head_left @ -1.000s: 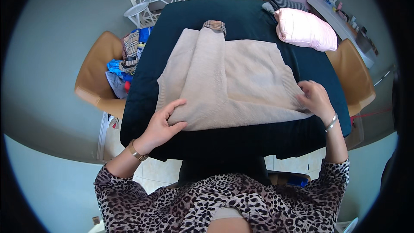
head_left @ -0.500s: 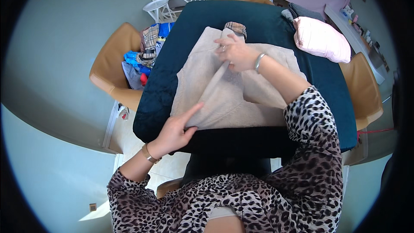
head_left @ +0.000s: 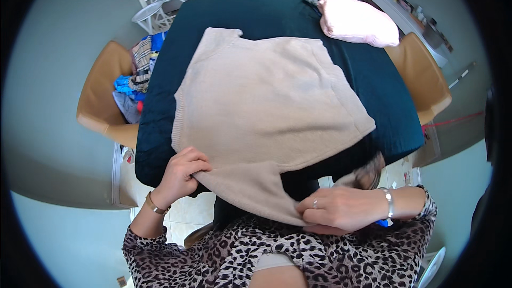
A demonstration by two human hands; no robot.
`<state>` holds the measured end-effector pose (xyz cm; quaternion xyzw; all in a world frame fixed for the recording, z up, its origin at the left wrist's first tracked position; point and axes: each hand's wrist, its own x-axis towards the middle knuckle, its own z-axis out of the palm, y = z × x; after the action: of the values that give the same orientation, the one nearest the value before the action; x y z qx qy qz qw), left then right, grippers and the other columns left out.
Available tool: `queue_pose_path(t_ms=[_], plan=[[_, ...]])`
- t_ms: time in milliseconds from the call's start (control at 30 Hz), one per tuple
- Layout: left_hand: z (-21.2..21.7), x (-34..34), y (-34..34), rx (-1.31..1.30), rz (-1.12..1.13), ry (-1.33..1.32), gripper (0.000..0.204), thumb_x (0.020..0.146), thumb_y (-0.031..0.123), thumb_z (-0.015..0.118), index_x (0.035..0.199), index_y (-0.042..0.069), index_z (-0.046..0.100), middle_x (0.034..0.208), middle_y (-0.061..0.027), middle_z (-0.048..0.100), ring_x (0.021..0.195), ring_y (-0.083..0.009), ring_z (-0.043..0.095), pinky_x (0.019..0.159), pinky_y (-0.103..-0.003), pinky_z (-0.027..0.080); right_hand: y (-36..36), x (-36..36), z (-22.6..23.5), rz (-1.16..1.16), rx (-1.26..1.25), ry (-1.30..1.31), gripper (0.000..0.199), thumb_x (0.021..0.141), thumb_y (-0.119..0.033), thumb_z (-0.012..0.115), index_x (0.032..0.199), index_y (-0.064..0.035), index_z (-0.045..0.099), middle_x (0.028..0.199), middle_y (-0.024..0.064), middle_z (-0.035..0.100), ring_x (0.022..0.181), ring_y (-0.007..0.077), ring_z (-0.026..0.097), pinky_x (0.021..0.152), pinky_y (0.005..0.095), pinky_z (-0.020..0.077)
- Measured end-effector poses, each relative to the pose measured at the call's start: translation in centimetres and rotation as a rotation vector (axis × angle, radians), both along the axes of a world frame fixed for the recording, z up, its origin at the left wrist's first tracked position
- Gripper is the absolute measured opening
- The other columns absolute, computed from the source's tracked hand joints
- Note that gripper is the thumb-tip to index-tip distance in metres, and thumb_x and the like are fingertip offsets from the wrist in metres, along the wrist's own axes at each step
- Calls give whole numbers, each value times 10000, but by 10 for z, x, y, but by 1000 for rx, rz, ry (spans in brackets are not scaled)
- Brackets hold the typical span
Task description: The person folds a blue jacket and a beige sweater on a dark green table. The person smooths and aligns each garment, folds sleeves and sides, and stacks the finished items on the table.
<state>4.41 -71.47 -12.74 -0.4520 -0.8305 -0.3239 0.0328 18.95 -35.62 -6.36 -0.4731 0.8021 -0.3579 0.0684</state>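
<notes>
Beige sweater [head_left: 266, 112] spread on the dark bench [head_left: 373, 90], left hand [head_left: 181, 173] gripping its near edge, right hand [head_left: 336, 208] pinching what seems a sleeve end, pink cushion [head_left: 357, 21] beyond the sweater, clothes pile [head_left: 136, 80] on a chair left of it

A sweater [head_left: 266, 106] is spread on the table [head_left: 384, 106], its near part drawn over the near edge. The left hand [head_left: 178, 173] is placed at its near left, the right hand [head_left: 341, 208] at its near tip (before the table). A cushion [head_left: 354, 21] lies far right; heaped clothes [head_left: 136, 77] are piled on the chair [head_left: 98, 101] at left.
</notes>
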Motion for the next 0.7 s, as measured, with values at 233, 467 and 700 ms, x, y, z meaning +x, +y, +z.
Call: queue_pose_path(t_ms=[233,467,700], plan=[[9,5,-4,-34,6,36,200,603,-110,646,736,38,667,852,-60,683,810,-279,602,664,-369,488,83,-86,-10,-923,5,-109,250,994,-224,673,1150,-33,709,962,156,744,829,268,722,762,357,586],[22,-4,-12,-85,17,-369,256,686,-73,571,856,24,736,888,-92,727,846,-269,682,761,-359,550,177,-171,-45,-1139,566,28,418,861,-304,771,1147,-2,731,1156,225,707,1094,333,676,976,400,532],[2,-162,16,138,455,-41,477,849,163,728,1304,55,633,1381,-150,592,1224,-315,601,943,-370,523,161,-312,-47,-1073,256,156,304,963,-251,632,1090,0,748,1094,240,727,1070,379,683,984,439,510]])
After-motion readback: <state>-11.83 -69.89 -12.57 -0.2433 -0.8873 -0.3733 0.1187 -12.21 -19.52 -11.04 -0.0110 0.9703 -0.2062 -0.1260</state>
